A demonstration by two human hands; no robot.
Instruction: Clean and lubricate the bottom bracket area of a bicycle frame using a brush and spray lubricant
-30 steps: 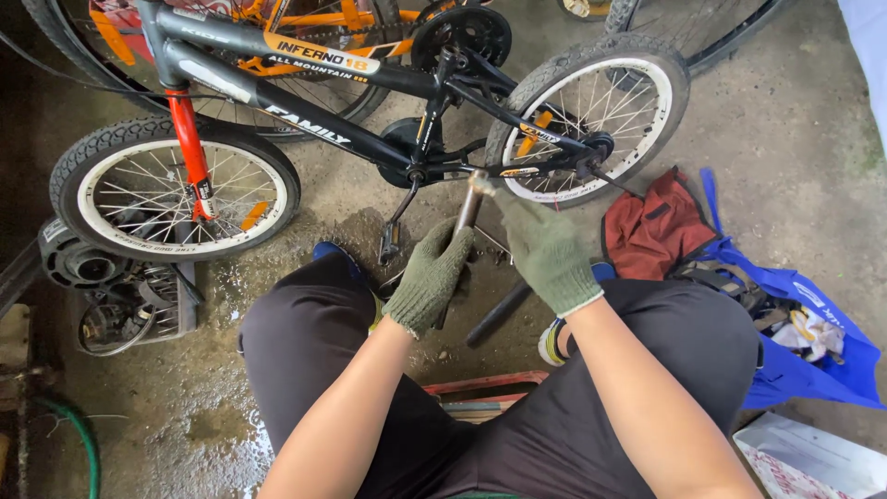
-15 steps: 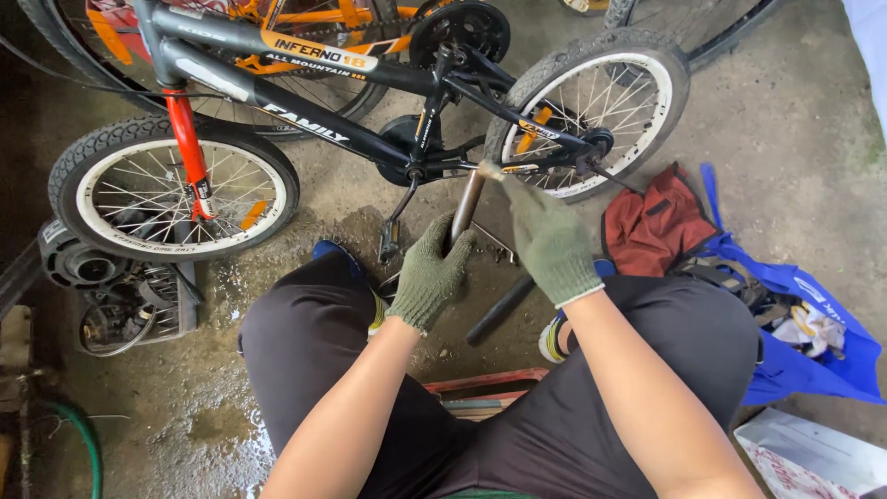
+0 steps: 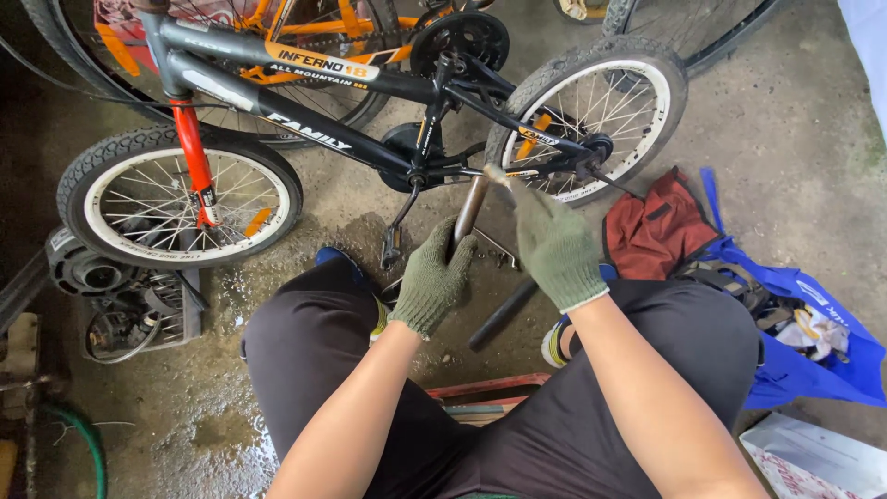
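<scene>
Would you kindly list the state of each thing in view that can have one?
Left hand: gloved, closed around the metal tube.
Right hand: gloved, on the tube's top end.
Metal tube: tilted, held off the floor.
Small black bicycle: upright on both wheels.
Blue bag: open, on the floor.
Red cloth: crumpled.
Concrete floor: wet in patches.

light: soft daylight, brighter right | shadows: dim left | focus: sharp | edges: wide-angle bend

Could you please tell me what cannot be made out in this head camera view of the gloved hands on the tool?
- Tool lower end: wrapped by the left hand.
- Tool tip: blurred, partly behind the right hand.
- Orange bike: cut off by the top edge.
- Blue bag contents: too small.
</scene>
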